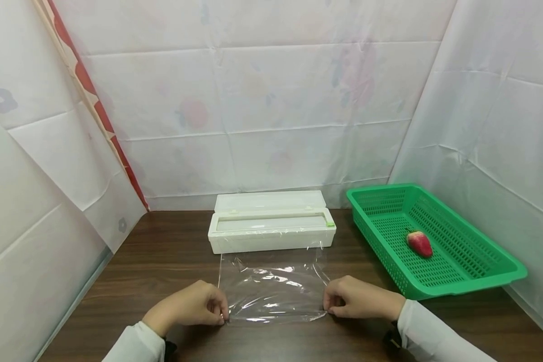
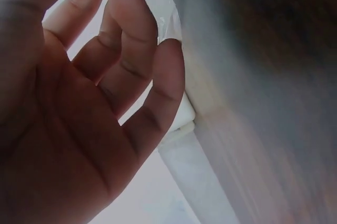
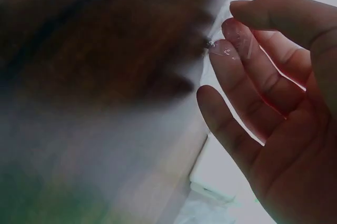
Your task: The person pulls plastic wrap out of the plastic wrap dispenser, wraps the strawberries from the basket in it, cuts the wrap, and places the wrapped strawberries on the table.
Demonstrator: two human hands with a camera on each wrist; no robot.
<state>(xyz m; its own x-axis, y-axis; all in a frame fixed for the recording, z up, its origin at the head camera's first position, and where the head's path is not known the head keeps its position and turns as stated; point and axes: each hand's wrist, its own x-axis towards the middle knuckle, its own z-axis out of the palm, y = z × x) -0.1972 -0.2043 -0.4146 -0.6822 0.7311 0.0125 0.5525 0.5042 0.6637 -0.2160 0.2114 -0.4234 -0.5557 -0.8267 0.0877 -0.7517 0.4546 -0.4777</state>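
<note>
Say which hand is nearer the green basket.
Right. The right hand is at the clear film's near right corner, left of the green basket and apart from it. The left hand is farther left, at the film's near left corner.

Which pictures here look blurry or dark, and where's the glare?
Head view: glare streaks the clear film, otherwise fairly sharp; left wrist view: left hand shadowed, tabletop smeared out of focus; right wrist view: right hand shadowed, white box nearly washed out, tabletop blurred.

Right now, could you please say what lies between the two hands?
The head view shows clear plastic film between the left hand and right hand.
</note>
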